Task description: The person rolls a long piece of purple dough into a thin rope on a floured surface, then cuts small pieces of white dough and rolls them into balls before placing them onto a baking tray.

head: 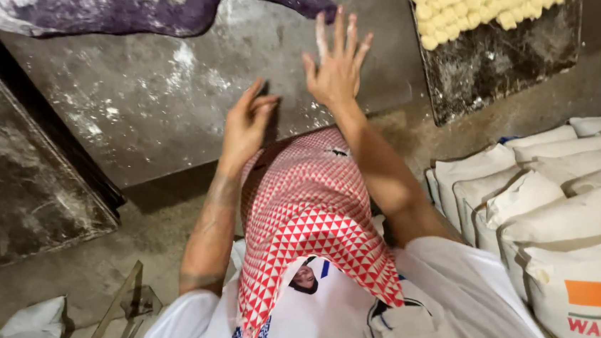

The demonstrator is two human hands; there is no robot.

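Dough rope (134, 13): purple, long and wavy, dusted white at its left end. It lies across the far side of the table (176, 109), and its right end comes up to your right hand.

Findings, largest first:

- The table is a grey metal top, patchy with flour.
- A dark board (13, 182) lies to your left, lower than the table and well apart from the dough rope.
- Sacks (560, 225), white and full, stand stacked to your right beside the table.
- A tray (509, 64) sits at the far right, dark and floured, with rows of yellow pieces (463, 10) packed into its far end.
- A red and white cloth (311, 213) hangs down your front between your arms.
- Your right hand (335, 71) is spread flat, fingers apart, gripping nothing. Its fingertips reach the rope's right end. Whether they press on it or lie just beside it cannot be told.
- Your left hand (245, 125) rests near the table's near edge, fingers loosely bent, and appears to hold nothing. It is apart from the rope.

Judgement: the rope looks to be mid-shaping, with work at its right end. The left end is flatter and wider, so the thickness is uneven. The next move calls for a flat palm and even pressure, and for your left hand to come up onto the rope so that it does not snake further.
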